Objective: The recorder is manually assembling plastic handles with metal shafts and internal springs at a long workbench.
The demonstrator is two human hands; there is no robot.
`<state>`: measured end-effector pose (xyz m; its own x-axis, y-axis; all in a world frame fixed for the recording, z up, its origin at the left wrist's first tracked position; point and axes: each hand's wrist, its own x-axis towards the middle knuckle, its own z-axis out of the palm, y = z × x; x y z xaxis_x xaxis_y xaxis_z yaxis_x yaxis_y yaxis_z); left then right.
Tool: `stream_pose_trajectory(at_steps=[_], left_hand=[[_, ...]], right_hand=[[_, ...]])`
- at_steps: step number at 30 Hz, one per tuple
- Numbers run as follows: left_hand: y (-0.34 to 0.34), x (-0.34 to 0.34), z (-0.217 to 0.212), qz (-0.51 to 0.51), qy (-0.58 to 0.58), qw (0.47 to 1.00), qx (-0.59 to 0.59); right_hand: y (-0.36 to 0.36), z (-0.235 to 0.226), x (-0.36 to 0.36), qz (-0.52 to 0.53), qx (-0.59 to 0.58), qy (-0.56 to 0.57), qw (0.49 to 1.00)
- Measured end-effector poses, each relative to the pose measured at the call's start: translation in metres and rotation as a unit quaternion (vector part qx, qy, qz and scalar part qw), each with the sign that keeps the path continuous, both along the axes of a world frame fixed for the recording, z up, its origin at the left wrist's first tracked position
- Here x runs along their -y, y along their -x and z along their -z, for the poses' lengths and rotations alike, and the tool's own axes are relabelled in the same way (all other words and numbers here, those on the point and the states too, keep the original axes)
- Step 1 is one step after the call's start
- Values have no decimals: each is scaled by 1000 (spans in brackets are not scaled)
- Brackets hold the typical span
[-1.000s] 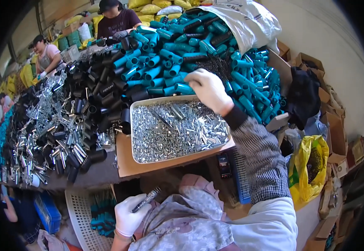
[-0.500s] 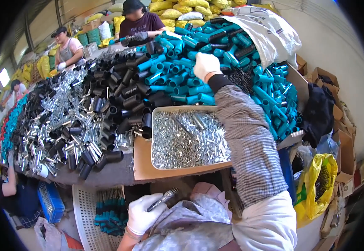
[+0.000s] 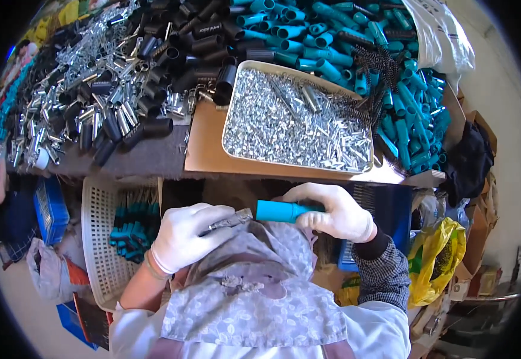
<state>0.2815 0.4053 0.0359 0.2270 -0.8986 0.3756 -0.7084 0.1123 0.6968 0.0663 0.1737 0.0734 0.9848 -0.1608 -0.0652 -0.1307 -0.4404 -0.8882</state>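
Note:
My left hand, in a white glove, is closed round a slim silver metal shaft. Its tip points right, just short of the open wide end of a teal plastic handle. My gloved right hand grips that handle by its narrower end. Both hands are above my lap, over a patterned apron. Beyond them, on the bench, stands a cream tray of small metal pins, with a larger metal cylinder lying among them.
Teal handles heap up behind the tray, black springs at its right. Black sleeves and silver parts cover the bench leftward. Below sits a white basket holding teal-handled pieces; a yellow bag is at right.
My right hand has come back from the teal heap to my lap, now with a teal handle in it. My left hand has brought the shaft towards it. The view has tipped downward.

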Motion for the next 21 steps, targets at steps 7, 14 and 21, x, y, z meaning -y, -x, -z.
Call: stream_pose_trajectory(at_steps=[7, 14, 21], left_hand=[[15, -7, 3, 29, -9, 998, 62], [21, -16, -6, 84, -95, 986, 109], [30, -10, -8, 66, -117, 984, 120]], right_hand=[[-22, 2, -5, -112, -69, -29, 991], [-22, 42, -33, -89, -21, -54, 994], [-14, 48, -47, -37, 64, -33, 997]])
